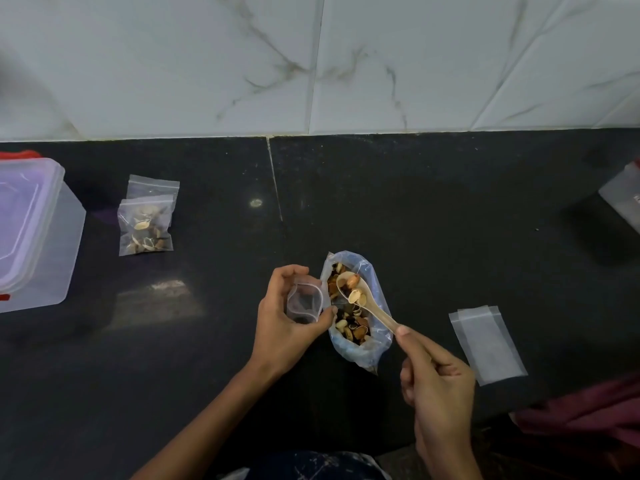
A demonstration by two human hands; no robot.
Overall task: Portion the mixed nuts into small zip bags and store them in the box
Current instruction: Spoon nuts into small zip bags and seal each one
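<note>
An open plastic bag of mixed nuts [353,327] lies on the black counter [450,209] in front of me. My left hand [284,323] holds a small zip bag [304,299] with its mouth open, just left of the nut bag. My right hand [436,386] grips the handle of a pale spoon [363,299] whose bowl carries a few nuts above the nut bag. Two small filled zip bags [147,218] lie at the left. The clear plastic box [59,244] with its lid on stands at the far left edge.
Empty flat zip bags [486,342] lie to the right of the nut bag. Another clear container [623,199] sits at the far right edge. A maroon cloth [588,414] is at the lower right. A white tiled wall [311,64] backs the counter.
</note>
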